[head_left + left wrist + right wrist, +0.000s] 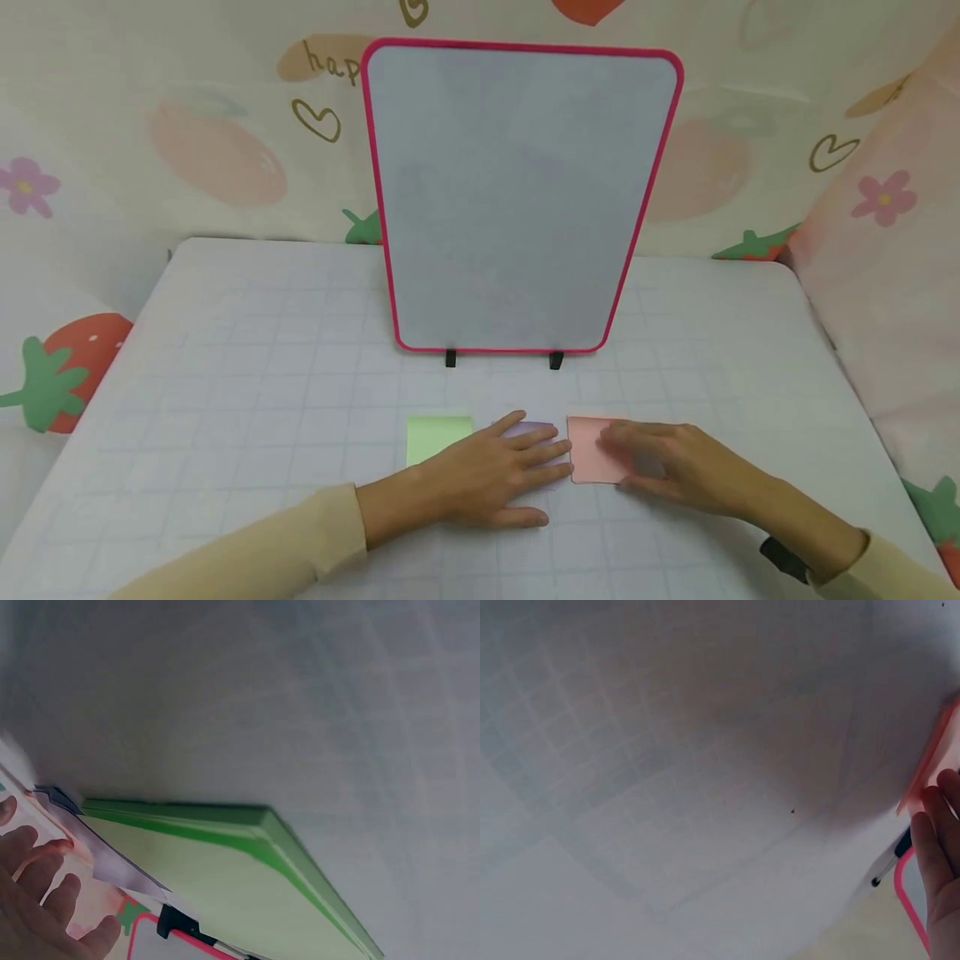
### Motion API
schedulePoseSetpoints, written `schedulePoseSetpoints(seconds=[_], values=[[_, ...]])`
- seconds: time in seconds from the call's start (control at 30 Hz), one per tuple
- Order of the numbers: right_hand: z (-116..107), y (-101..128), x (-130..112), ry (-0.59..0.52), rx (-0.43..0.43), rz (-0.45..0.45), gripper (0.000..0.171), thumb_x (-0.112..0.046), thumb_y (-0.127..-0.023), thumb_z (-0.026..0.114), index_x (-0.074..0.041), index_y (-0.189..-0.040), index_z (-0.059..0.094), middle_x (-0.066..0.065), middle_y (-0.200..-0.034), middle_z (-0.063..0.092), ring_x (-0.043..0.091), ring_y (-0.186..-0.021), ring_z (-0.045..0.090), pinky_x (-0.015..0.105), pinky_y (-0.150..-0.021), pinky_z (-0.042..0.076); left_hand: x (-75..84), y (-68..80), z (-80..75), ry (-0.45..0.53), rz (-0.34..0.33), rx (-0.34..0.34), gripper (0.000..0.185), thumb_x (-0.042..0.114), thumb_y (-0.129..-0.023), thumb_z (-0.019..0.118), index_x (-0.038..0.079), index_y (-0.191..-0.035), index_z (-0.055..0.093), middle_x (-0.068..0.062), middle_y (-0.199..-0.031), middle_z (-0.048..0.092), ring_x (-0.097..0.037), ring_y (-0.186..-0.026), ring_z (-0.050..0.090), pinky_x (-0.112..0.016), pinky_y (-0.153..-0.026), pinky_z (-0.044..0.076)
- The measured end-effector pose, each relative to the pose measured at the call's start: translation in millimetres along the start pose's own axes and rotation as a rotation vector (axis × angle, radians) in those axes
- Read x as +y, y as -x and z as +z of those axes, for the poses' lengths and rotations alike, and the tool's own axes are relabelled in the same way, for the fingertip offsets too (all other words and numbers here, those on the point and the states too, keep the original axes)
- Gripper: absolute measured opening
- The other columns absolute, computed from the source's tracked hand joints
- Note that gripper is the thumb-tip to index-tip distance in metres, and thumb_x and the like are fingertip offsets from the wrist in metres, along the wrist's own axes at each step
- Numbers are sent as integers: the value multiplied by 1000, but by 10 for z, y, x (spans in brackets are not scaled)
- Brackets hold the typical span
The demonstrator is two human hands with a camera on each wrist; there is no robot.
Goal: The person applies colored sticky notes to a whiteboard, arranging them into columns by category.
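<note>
Near the table's point(225, 350) front edge, the left hand point(487, 479) lay flat, fingers straight, on the purple pad point(534, 431); the right hand point(667, 471) pressed flat (fingers extended) on the pink pad point(588, 454).

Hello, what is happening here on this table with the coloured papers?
A person sits at a table covered with a grid-patterned cloth, with three sticky-note pads lying in a row before them. The left hand lies flat on the purple pad in the middle, fingers straight. The right hand rests on the pink pad. The green pad lies untouched at the left. Behind them stands a blank whiteboard with a pink frame, upright on two small black feet.
</note>
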State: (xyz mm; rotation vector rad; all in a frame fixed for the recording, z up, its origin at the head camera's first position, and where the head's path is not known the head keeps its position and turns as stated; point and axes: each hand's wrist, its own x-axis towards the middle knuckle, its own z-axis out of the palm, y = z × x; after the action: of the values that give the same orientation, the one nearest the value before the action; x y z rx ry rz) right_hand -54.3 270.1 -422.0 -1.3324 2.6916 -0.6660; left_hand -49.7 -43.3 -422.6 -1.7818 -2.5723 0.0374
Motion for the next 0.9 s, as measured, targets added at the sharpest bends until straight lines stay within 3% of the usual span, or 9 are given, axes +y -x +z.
schedulePoseSetpoints(seconds=[0.43,0.9], values=[[0,-4,15,5,-41,9,52,-23,-79,85,-11,-127,67,2,-123,69,19,-112,66,43,-86,57,52,-63,43,32,-26,-97,63,61,-102,33,25,-153,41,5,-159,36,-16,-148,28,-48,-119,21],[-12,-11,13,-21,-78,48,54,-20,-79,85,-12,-129,66,-1,-126,68,17,-113,66,42,-88,56,63,-78,72,22,-24,-109,65,61,-102,30,24,-154,39,7,-158,37,-14,-147,29,-47,-119,21]])
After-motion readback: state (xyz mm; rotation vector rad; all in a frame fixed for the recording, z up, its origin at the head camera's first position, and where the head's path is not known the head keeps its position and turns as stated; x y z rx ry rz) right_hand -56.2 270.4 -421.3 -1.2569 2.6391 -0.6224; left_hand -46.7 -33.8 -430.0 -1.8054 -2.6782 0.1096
